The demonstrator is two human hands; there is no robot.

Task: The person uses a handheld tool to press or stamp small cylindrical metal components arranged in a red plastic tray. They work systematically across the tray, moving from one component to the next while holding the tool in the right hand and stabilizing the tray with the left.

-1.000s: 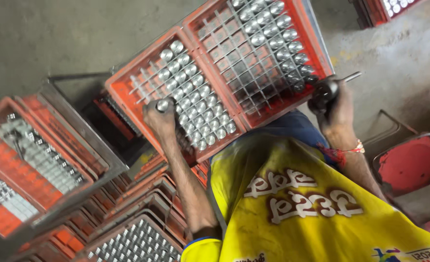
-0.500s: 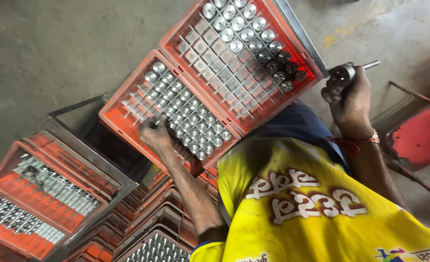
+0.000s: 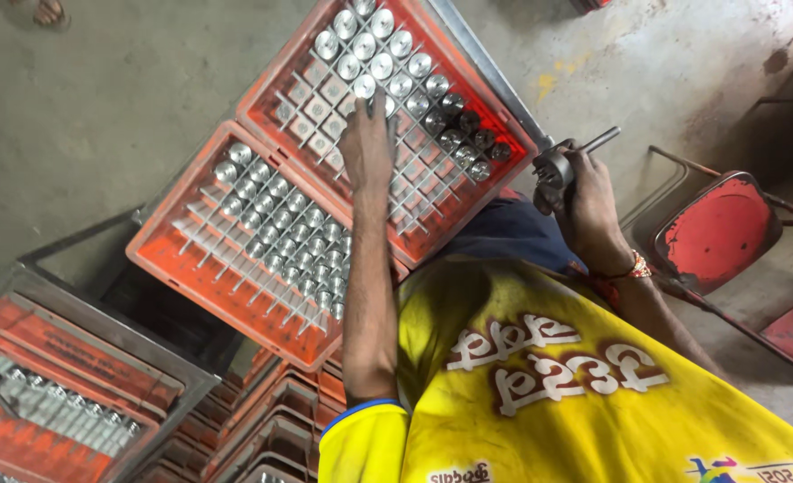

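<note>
Two orange crates sit side by side across the upper middle of the frame, each split by a wire grid into small cells. The upper crate (image 3: 495,112) holds shiny round metal parts (image 3: 387,40) along its top rows, a few darker ones toward its right edge, and bare cells lower down. The lower crate (image 3: 159,259) holds rows of the same silver parts. More stacked crates (image 3: 65,394) fill the lower left, resting in a grey metal frame. A red chair (image 3: 723,233) stands at the right edge on the concrete floor. A yellow shirt (image 3: 548,385) takes up the lower right.

The left hand (image 3: 367,143) reaches up over the upper crate, fingers stretched out and spread loosely, tips at a silver part near the crate's middle; whether it grips anything cannot be told. The right hand (image 3: 589,206), right of centre just beside that crate's lower right edge, is curled tight around a dark tool (image 3: 557,165) with a metal rod sticking out to the upper right.
</note>
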